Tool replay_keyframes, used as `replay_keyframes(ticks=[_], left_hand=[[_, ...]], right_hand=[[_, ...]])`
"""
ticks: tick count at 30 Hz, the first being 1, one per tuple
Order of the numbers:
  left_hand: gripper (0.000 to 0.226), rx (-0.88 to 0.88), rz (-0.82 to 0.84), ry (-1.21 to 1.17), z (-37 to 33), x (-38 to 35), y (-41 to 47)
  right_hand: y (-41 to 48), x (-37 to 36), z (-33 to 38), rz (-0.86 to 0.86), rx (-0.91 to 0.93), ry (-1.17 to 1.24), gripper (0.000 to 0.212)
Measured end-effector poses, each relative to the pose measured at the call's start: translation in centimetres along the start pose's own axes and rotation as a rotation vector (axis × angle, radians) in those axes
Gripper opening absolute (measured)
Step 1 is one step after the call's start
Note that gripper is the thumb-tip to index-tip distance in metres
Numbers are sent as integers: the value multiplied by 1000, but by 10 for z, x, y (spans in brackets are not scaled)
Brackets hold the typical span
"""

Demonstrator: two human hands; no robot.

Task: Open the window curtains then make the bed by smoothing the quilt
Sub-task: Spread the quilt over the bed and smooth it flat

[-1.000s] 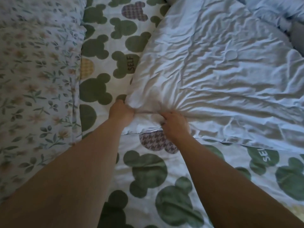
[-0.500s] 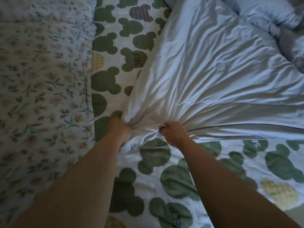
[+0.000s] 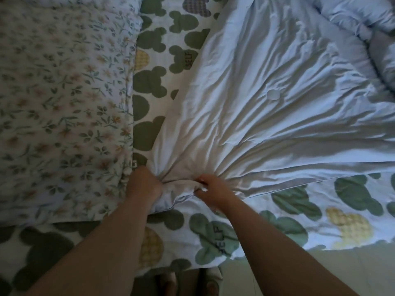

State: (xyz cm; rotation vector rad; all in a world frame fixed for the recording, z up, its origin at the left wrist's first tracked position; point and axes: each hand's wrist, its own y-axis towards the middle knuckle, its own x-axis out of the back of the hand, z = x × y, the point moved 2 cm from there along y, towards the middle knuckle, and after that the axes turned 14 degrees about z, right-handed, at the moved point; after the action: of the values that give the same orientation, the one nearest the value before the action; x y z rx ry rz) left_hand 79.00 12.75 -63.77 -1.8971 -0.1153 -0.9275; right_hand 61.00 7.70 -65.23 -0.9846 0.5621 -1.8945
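Your left hand (image 3: 144, 184) and right hand (image 3: 211, 189) both grip the quilt (image 3: 267, 116) by its corner. You've dragged it nearer the edge of the bed (image 3: 299, 210), beside the pillow (image 3: 64, 103). The creases are pulling taut, so smoothing looks underway.

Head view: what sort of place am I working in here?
Most likely a bedroom, at the side of a bed. The left hand and right hand grip a crumpled pale blue quilt lying on a sheet printed with green mouse-head shapes, beside a floral pillow.
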Motion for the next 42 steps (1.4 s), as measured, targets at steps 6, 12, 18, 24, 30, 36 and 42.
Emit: replay_keyframes(ticks=[6,12,18,24,30,36,42], left_hand=[[73,-126,-76,-107,-26,5,16],[71,-184,-25,87,-26,-14,17],[64,-126,15,80,8,-13,-20],[65,17,144,141,81,-45,-77],[70,43,38,209,76,-47,-81],[53,-44,-360,291,43,-26,-72],[61,-7,-48,113,17,-27,-26]], right_hand=[[-12,22,-37,-69,-25,-460,88],[-15,31,-42,-275,-144,-529,33],[-36,31,-33,-88,-218,-368,27],[-79,-58,-36,202,-178,-199,37],[-77,-51,-43,270,-175,17,14],[-85,-24,-50,27,-77,92,57],[-68,-28,-42,-129,-3,34,63]])
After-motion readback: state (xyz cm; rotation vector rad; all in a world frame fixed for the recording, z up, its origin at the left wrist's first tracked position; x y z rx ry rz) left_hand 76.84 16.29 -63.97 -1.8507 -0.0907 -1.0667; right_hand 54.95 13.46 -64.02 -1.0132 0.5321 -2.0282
